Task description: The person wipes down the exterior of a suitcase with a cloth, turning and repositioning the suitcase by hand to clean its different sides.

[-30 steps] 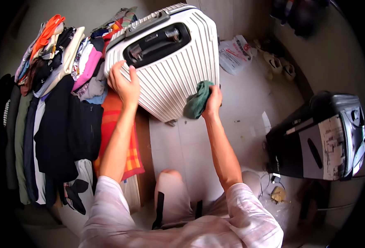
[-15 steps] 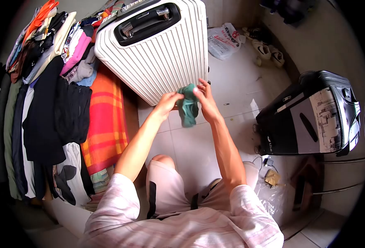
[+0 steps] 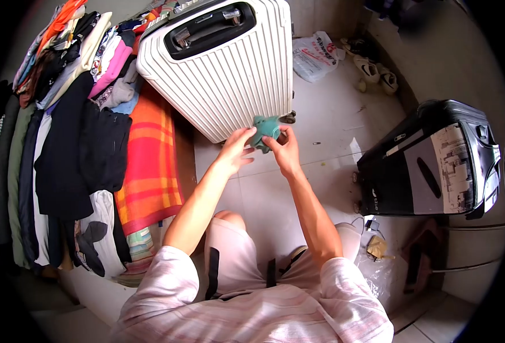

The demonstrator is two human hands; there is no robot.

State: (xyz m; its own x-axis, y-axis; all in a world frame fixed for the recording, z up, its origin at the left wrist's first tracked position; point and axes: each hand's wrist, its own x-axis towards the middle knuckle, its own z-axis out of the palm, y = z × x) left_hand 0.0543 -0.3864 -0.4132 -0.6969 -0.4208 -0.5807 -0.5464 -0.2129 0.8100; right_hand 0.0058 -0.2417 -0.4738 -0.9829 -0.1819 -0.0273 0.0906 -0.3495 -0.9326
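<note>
A crumpled green cloth [image 3: 265,132] is held up between my two hands, just off the lower corner of a white ribbed suitcase [image 3: 224,74]. My left hand [image 3: 235,150] pinches its left edge with thumb and finger, the other fingers spread. On the right side my right hand [image 3: 285,150] grips the cloth, thumb in front. The suitcase stands upright on the floor with its black handle recess facing up towards me. Neither hand visibly touches it.
Folded clothes [image 3: 64,126] and a red-orange checked blanket [image 3: 147,166] lie at the left. A black and grey suitcase [image 3: 429,163] stands at the right. Beyond are a white plastic bag [image 3: 316,57] and shoes [image 3: 378,74]. A cable and clear plastic lie near my right knee.
My left hand has left the white suitcase and come to the cloth, which has moved off the suitcase's face. Since half a second ago, the cloth has been bunched up smaller.
</note>
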